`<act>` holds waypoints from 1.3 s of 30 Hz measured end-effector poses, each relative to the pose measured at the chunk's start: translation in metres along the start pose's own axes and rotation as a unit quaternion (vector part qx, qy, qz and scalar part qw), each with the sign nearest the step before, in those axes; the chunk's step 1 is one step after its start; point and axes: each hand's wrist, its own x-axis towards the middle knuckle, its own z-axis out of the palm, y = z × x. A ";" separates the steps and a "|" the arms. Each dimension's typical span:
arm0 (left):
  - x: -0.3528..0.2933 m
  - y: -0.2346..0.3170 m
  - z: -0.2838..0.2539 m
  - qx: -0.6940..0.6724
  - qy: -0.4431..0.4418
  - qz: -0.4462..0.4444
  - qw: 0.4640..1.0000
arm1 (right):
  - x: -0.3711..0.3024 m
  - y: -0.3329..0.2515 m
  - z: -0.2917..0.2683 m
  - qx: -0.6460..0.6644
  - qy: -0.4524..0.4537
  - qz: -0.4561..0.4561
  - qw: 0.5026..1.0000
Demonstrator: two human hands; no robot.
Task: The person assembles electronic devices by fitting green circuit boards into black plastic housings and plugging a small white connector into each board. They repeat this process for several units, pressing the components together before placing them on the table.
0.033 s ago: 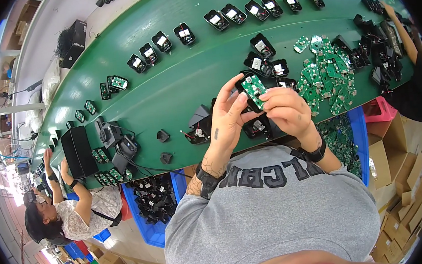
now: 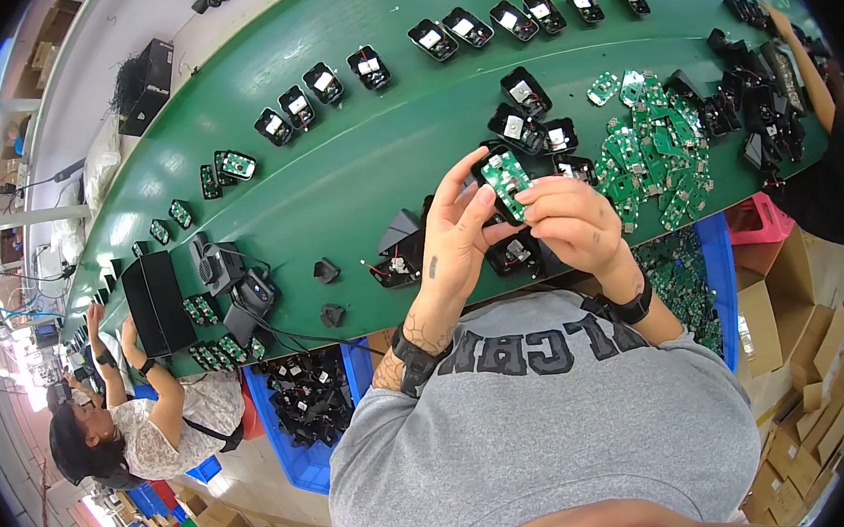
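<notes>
My left hand point(image 2: 453, 231) is closed around a black plastic housing point(image 2: 481, 170) held up over the near side of the green table. A green circuit board point(image 2: 504, 178) sits at the mouth of this housing; whether it is fully seated I cannot tell. With thumb and fingers together, my right hand point(image 2: 576, 215) pinches the board's right edge. Just beyond my hands stand more open black housings point(image 2: 518, 127) with white parts and wires inside. One further housing with a red wire point(image 2: 399, 268) lies left of my left wrist.
Loose circuit boards point(image 2: 645, 149) are heaped to my right. Several black housings point(image 2: 467, 27) line the table's far side. Blue bins point(image 2: 306, 464) stand below the near edge. At the left a co-worker point(image 2: 159, 417) reaches over the table; another person's arm point(image 2: 804, 64) shows at the right.
The fingers of my right hand have shifted very slightly left against the circuit board. My left hand and the housing look unmoved.
</notes>
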 end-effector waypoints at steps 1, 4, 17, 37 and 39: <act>0.000 0.000 0.001 -0.009 0.001 -0.002 1.000 | 0.000 0.000 0.000 0.006 -0.027 -0.024 0.999; -0.001 0.000 -0.001 -0.014 0.003 -0.005 1.000 | 0.005 0.000 -0.004 -0.008 -0.042 0.001 0.999; 0.001 -0.001 -0.002 0.090 0.004 0.034 0.995 | 0.012 -0.004 0.004 0.325 0.006 0.495 0.806; 0.006 0.000 -0.011 0.135 0.039 0.055 0.989 | 0.026 -0.005 0.008 -0.129 -0.014 0.123 0.984; 0.005 -0.002 -0.013 0.161 0.005 0.072 0.984 | 0.018 0.003 0.013 -0.113 -0.004 0.139 0.984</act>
